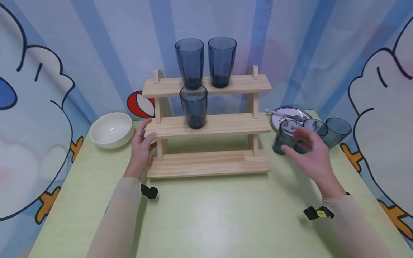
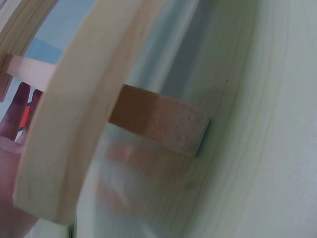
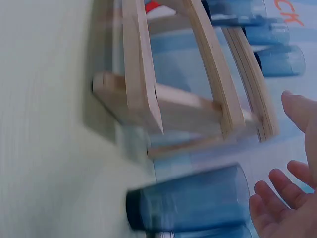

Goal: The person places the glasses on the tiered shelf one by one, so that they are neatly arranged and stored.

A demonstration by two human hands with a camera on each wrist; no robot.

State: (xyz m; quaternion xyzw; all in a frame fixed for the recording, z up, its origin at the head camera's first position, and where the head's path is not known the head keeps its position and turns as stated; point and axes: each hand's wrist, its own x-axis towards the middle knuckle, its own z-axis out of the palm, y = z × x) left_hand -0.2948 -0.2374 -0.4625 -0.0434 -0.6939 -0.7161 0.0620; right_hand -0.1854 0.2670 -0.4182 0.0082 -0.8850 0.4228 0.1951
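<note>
Right wrist: glass [image 3: 193, 201] beside fingers [image 3: 286, 188]

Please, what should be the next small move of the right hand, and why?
Probably close the right hand around the leftmost tapered transparent blue-grey glass beside the pale wooden three-tier shelf: the open hand hovers there, and three similar glasses already stand on the shelf.

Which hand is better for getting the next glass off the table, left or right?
Probably the right hand: it's open, right beside the blue-grey glass tumbler. The left hand is at the opposite end of the three-tier wooden rack, so it would have to reach across.
</note>
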